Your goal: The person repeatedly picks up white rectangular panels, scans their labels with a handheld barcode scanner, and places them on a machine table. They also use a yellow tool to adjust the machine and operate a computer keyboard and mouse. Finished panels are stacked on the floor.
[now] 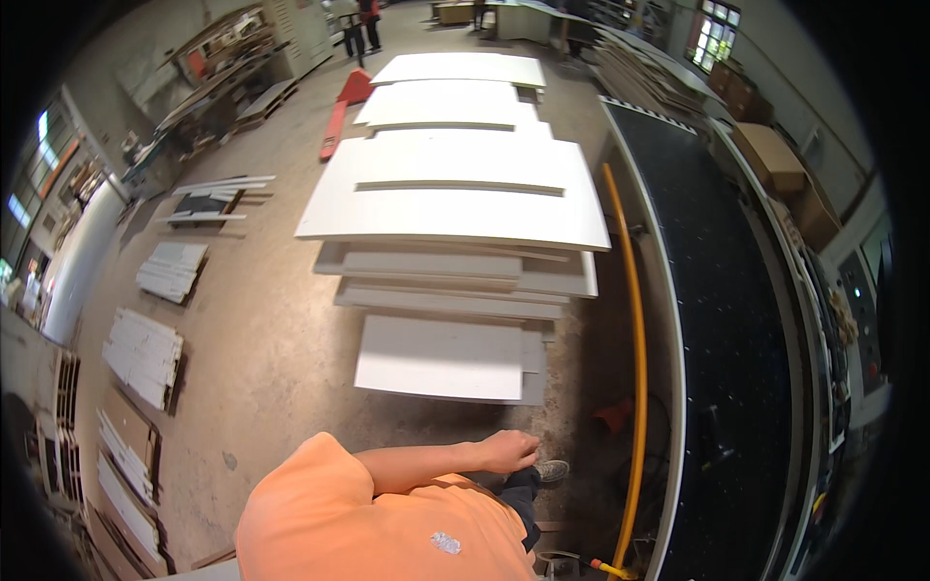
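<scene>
My left hand (511,451) hangs in front of my body, its forearm reaching across from the left below an orange sleeve. Its fingers look curled in, with nothing seen in them. The hand is close to my dark trouser leg, above a grey shoe (553,472). Just beyond it lies a small white panel (441,356) at the near end of a row of stacked boards. A large white panel (455,218) tops the stack behind, with a narrow strip (460,187) lying across it. My right hand is not in the picture.
Along the right runs a long black-topped conveyor table (727,320) with a yellow bar (636,368) beside its near side. A red pallet jack (334,126) stands at the far left of the stacks. Low piles of white boards (143,356) lie on the left floor. People stand far back.
</scene>
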Action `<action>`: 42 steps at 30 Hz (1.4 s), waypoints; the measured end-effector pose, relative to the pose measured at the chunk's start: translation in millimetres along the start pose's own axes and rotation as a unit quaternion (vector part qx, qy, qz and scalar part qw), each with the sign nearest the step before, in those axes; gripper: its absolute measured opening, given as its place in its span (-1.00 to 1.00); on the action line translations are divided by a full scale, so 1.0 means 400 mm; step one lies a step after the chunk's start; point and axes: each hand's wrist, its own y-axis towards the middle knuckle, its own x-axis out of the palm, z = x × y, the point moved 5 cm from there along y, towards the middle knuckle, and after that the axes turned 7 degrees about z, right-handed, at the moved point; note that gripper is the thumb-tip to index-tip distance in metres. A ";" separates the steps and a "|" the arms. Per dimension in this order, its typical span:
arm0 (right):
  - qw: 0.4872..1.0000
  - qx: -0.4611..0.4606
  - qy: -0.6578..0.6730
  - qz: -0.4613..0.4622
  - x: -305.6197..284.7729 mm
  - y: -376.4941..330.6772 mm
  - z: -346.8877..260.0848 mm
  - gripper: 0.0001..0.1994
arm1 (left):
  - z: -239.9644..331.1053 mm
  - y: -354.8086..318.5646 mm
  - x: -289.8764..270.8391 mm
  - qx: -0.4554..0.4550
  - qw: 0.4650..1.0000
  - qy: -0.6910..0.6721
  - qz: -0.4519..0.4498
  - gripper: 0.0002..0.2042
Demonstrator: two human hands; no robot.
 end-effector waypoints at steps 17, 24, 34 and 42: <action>0.529 0.035 0.039 -0.847 0.439 -1.641 -0.098 -0.48 | -0.318 -1.186 -0.696 -0.258 0.758 -0.291 0.524 -0.61; 0.190 0.018 -0.090 -0.977 0.030 -2.380 -0.138 -0.54 | -0.502 -1.589 -0.920 -0.234 0.626 -0.471 0.576 -0.41; -0.182 0.077 -0.349 -0.916 -0.742 -3.139 -0.161 -0.58 | -0.641 -2.384 -1.045 -0.355 0.256 -0.409 0.801 -0.66; -0.123 0.256 -0.424 -0.860 -1.289 -3.548 -0.082 -0.61 | -0.927 -2.953 -1.140 -0.307 0.135 -0.426 0.840 -0.76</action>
